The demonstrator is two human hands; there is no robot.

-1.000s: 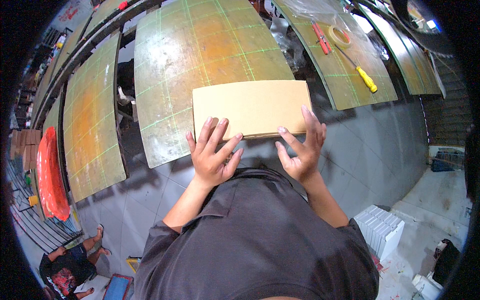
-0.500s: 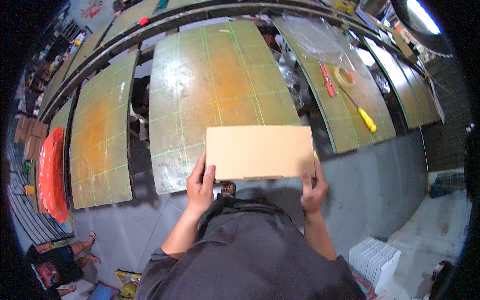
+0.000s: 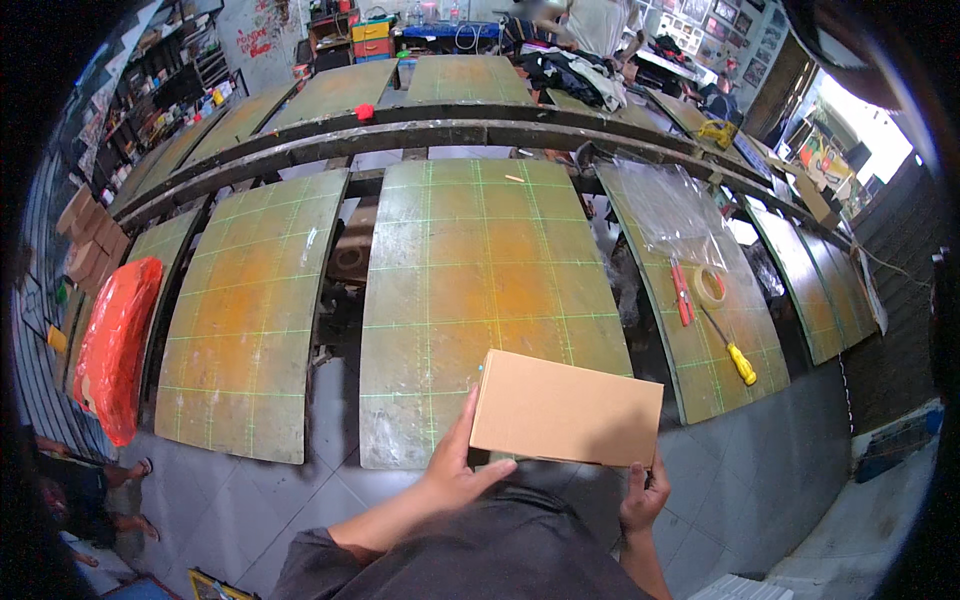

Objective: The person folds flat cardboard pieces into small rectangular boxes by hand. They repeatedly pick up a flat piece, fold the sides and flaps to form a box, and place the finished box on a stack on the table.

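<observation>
**Flat cardboard box held over the table's near edge**

Green cutting mats are filling most of the frame — the middle one (image 3: 480, 300) is running from the upper centre down toward the person, with another mat (image 3: 250, 310) lying to its left and a third (image 3: 690, 290) to its right on the table. At the far left of the frame an orange plastic bag (image 3: 115, 345) is slumping beside the mats.

Lower centre, a flat brown cardboard box (image 3: 565, 412) is being held just above the near end of the middle mat, tilting slightly down to the right. The left hand (image 3: 455, 470) is gripping its left edge, thumb underneath and fingers up the side; the right hand (image 3: 645, 495) is pinching the lower right corner, mostly hidden under the cardboard.

On the right mat, red-handled scissors (image 3: 682, 295), a roll of tape (image 3: 710, 287) and a yellow-handled screwdriver (image 3: 735, 355) are lying close together.

The likely trouble — the right hand is holding only a corner, so the box could sag or swing out of that grip. With the box hanging beyond the mat's edge, a slip would probably send it to the grey floor (image 3: 780, 470) instead of the table.
</observation>
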